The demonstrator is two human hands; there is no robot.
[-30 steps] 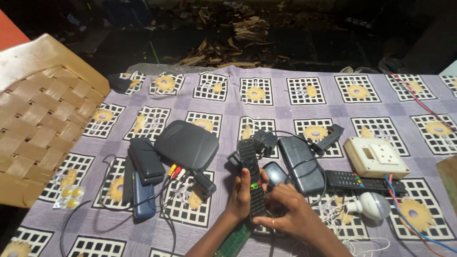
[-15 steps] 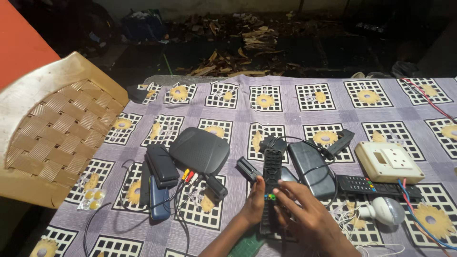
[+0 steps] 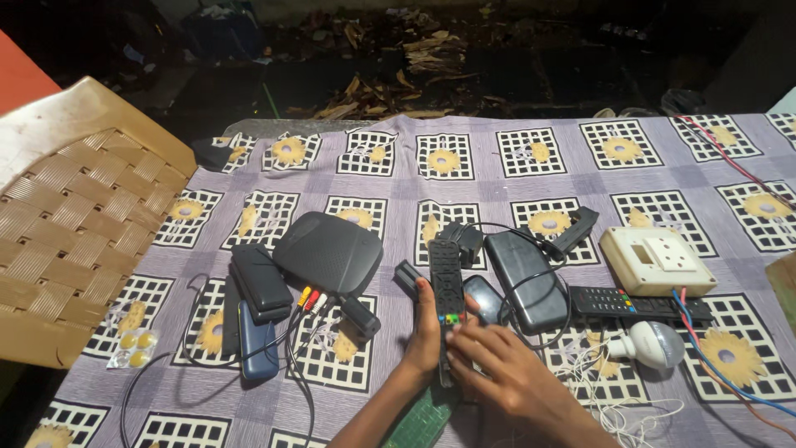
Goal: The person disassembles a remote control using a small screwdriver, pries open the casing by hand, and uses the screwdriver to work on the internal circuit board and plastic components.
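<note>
A small clear blister pack of round yellow tablets (image 3: pixel 133 340) lies at the worktop's left edge, beside the woven chair. A dark glossy phone screen (image 3: pixel 483 299), unlit, lies face-up near the hands.

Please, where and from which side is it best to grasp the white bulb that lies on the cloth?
Probably grip the white bulb around its round globe, coming from above. It lies on its side with the narrow base pointing left toward thin white wires; the black remote sits close behind it, so a side approach looks crowded.
</note>
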